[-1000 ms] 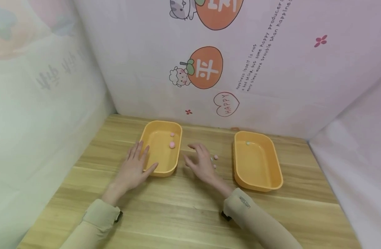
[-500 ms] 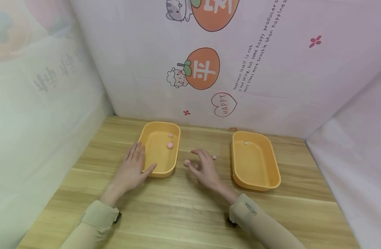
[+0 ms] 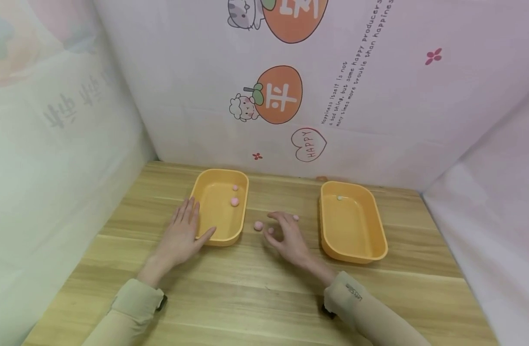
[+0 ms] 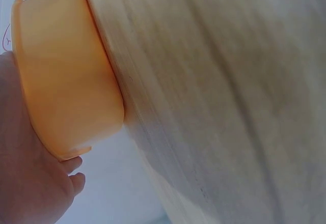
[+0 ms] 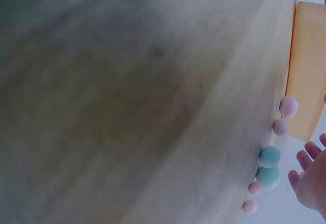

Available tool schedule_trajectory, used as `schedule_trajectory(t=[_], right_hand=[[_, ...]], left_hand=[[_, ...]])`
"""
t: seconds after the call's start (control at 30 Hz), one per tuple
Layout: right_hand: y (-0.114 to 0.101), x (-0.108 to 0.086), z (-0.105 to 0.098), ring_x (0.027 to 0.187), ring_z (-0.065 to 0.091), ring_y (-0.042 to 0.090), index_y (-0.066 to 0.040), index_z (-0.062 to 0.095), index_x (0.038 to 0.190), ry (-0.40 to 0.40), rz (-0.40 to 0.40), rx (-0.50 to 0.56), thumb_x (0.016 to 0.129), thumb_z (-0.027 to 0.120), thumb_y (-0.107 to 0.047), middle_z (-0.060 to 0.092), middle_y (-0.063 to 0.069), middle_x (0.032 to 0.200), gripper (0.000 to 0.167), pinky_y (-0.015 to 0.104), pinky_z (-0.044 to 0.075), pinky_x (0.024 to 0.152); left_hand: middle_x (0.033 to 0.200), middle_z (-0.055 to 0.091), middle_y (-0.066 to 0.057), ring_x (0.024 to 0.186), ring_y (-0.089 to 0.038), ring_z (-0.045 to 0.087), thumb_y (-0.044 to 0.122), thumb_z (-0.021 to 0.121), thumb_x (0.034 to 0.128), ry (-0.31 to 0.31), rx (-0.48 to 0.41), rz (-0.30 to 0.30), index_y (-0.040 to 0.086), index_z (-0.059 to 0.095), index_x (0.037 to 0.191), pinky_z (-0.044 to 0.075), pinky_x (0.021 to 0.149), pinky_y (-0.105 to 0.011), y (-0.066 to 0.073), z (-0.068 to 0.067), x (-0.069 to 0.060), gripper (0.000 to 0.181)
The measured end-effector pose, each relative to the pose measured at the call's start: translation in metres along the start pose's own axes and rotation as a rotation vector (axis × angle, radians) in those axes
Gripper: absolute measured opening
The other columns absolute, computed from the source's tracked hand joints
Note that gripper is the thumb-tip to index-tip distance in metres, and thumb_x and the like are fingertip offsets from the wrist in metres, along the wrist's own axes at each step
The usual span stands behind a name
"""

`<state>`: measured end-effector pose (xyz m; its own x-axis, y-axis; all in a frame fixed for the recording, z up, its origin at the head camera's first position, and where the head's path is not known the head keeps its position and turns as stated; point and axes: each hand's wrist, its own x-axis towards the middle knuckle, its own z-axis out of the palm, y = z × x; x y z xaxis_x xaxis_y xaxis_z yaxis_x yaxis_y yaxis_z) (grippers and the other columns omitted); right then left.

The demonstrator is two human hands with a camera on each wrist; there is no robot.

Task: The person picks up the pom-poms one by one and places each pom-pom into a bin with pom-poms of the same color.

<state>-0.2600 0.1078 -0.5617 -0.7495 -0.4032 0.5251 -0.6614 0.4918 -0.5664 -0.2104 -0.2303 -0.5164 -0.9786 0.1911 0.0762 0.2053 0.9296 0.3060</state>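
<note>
My left hand (image 3: 178,239) rests on the rim of the left yellow tray (image 3: 221,240), fingers straight along its side and thumb at the near corner. Inside that tray lie a larger pink ball (image 3: 234,202) and a smaller pink ball (image 3: 235,188). Low over the table between the trays, my right hand (image 3: 291,244) has loosely bent, parted fingers. One pink ball (image 3: 270,231) is beside its thumb; another pink ball (image 3: 258,226) lies apart to the left. The right wrist view shows teal balls (image 5: 270,157) beneath the hand, among several pink ones.
A second yellow tray (image 3: 355,257) stands to the right with one small pale green ball (image 3: 339,198) in it. A further pink ball (image 3: 296,217) lies behind the right hand. Printed white cloth (image 3: 376,144) hangs behind the wooden table (image 3: 229,298).
My right hand has drawn back to the right. The larger pink ball on the table, hidden at first and then beside the thumb, now lies apart from it. My left hand stays on the tray.
</note>
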Motion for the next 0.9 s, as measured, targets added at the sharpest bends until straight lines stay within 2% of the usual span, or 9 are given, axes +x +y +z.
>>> schedule_trajectory(t=[0.17,0.23,0.3,0.47,0.53,0.63,0.73,0.8,0.9], right_hand=[[-0.014,0.002,-0.005,0.134,0.065,0.042,0.000,0.062,0.146,-0.080,0.026,-0.003,0.097,0.082,-0.016,0.066,0.023,0.146,0.055,0.060,0.058,0.113],[-0.010,0.002,-0.001,0.136,0.063,0.040,-0.001,0.059,0.152,-0.103,0.027,-0.017,0.099,0.082,-0.019,0.063,0.022,0.151,0.060,0.057,0.057,0.114],[-0.010,0.003,0.001,0.138,0.062,0.042,-0.002,0.056,0.157,-0.127,0.042,-0.028,0.099,0.082,-0.023,0.060,0.022,0.156,0.066,0.061,0.056,0.114],[-0.012,0.007,0.002,0.150,0.053,0.046,-0.004,0.048,0.164,-0.221,0.139,-0.013,0.101,0.080,-0.025,0.050,0.023,0.167,0.073,0.067,0.049,0.122],[-0.010,0.009,0.004,0.152,0.051,0.047,-0.007,0.048,0.165,-0.241,0.151,-0.009,0.101,0.080,-0.028,0.049,0.023,0.168,0.074,0.068,0.048,0.122],[0.012,0.008,0.017,0.152,0.052,0.042,-0.016,0.048,0.166,-0.237,0.125,-0.028,0.102,0.080,-0.038,0.051,0.016,0.168,0.075,0.066,0.050,0.121],[0.028,0.009,0.027,0.151,0.054,0.039,-0.018,0.049,0.165,-0.228,0.085,-0.055,0.101,0.080,-0.042,0.054,0.014,0.166,0.075,0.062,0.051,0.121],[0.029,0.012,0.028,0.150,0.055,0.038,-0.014,0.051,0.164,-0.234,0.067,-0.067,0.101,0.081,-0.039,0.056,0.015,0.164,0.074,0.059,0.052,0.121],[0.011,0.018,0.019,0.149,0.055,0.043,-0.009,0.054,0.161,-0.250,0.062,-0.037,0.102,0.081,-0.031,0.058,0.020,0.161,0.069,0.062,0.052,0.121]], left_hand=[[0.182,0.005,-0.032,0.171,-0.051,0.006,0.063,0.045,0.1124,-0.002,-0.007,0.000,-0.012,0.017,0.170,0.010,0.141,-0.065,0.000,-0.001,-0.001,0.099],[0.182,0.005,-0.032,0.171,-0.051,0.006,0.063,0.046,0.1124,-0.003,-0.008,0.000,-0.012,0.017,0.171,0.010,0.141,-0.065,0.000,-0.001,0.000,0.099],[0.182,0.006,-0.033,0.171,-0.051,0.006,0.063,0.046,0.1124,-0.002,-0.006,0.001,-0.011,0.017,0.171,0.010,0.141,-0.065,0.000,-0.001,0.000,0.098],[0.182,0.007,-0.033,0.171,-0.052,0.007,0.062,0.047,0.1125,0.002,-0.004,0.002,-0.011,0.019,0.171,0.010,0.141,-0.065,0.001,-0.001,0.000,0.097],[0.182,0.007,-0.033,0.171,-0.052,0.007,0.062,0.046,0.1125,-0.001,-0.005,0.001,-0.011,0.019,0.171,0.010,0.141,-0.065,0.001,-0.001,0.000,0.097],[0.182,0.006,-0.033,0.171,-0.051,0.006,0.063,0.047,0.1120,-0.004,-0.006,-0.001,-0.011,0.019,0.171,0.009,0.141,-0.065,0.000,-0.001,0.000,0.098],[0.182,0.006,-0.032,0.172,-0.051,0.007,0.064,0.046,0.1119,-0.002,-0.004,-0.003,-0.011,0.019,0.171,0.009,0.141,-0.064,0.000,-0.001,0.000,0.098],[0.182,0.007,-0.033,0.171,-0.051,0.008,0.063,0.046,0.1119,0.002,-0.001,-0.003,-0.011,0.020,0.170,0.011,0.141,-0.064,0.001,-0.001,0.000,0.098],[0.182,0.007,-0.032,0.171,-0.051,0.008,0.064,0.046,0.1118,0.002,0.002,-0.005,-0.010,0.020,0.171,0.011,0.141,-0.064,0.001,-0.002,0.000,0.098]])
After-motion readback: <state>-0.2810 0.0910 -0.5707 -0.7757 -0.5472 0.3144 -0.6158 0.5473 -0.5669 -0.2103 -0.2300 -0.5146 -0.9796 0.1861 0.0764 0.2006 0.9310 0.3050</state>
